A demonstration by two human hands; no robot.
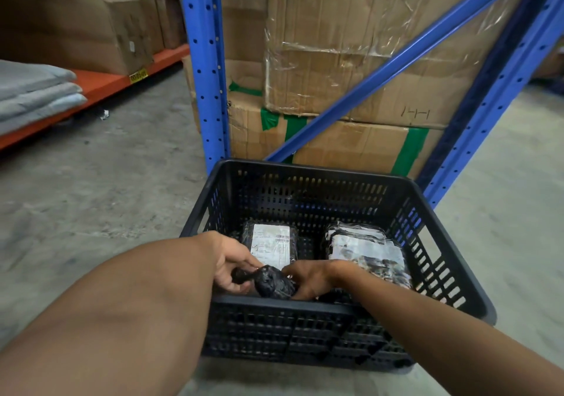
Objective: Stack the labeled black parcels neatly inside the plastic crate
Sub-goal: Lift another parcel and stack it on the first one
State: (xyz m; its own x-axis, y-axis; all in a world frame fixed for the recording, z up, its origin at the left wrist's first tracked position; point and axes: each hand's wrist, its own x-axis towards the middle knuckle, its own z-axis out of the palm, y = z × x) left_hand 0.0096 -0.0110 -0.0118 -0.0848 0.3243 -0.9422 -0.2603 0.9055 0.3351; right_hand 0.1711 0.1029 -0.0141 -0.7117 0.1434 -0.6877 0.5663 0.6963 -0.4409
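Observation:
A black slotted plastic crate [308,188] stands on the concrete floor in front of me. Inside at the back left lies a black parcel [270,241] with a white label facing up. To its right sits a stack of black parcels [364,247] with white labels. Just inside the crate's near wall, both hands grip a small crumpled black parcel [273,282]. My left hand [232,266] pinches its narrow left end. My right hand [311,276] wraps its right side. No label shows on this parcel.
Blue metal rack uprights [204,69] and a diagonal brace [393,63] rise right behind the crate, with taped cardboard boxes [351,60] stacked between them. At the left, an orange shelf beam [100,87] carries more boxes and folded grey cloth [33,90].

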